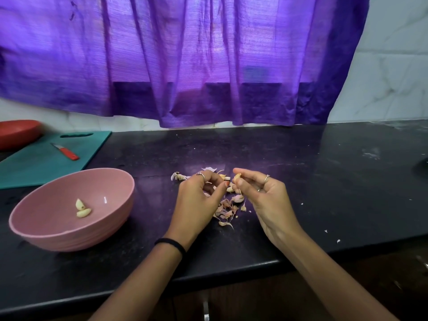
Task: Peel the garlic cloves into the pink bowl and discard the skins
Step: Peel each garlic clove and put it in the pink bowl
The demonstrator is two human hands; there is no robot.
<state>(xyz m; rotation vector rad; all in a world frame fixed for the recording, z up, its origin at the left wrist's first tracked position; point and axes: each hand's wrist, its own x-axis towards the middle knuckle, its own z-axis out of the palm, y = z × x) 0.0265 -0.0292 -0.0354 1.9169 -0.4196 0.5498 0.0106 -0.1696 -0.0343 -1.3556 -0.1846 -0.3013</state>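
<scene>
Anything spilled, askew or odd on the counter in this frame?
Only peeling litter: a loose pile of skins lies on the counter under the hands, with pale flecks scattered near the front edge. The right hand pinches a clove. The pink bowl sits upright, holding two peeled cloves.

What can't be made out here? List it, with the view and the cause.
Head view only:
- Unpeeled cloves: count hidden behind both hands.
- Clove in the right hand: fingers cover most of it, so how much skin is left is unclear.
- Left hand: its grip is hidden by curled fingers.
- Red bowl: cut off by the left edge.
</scene>
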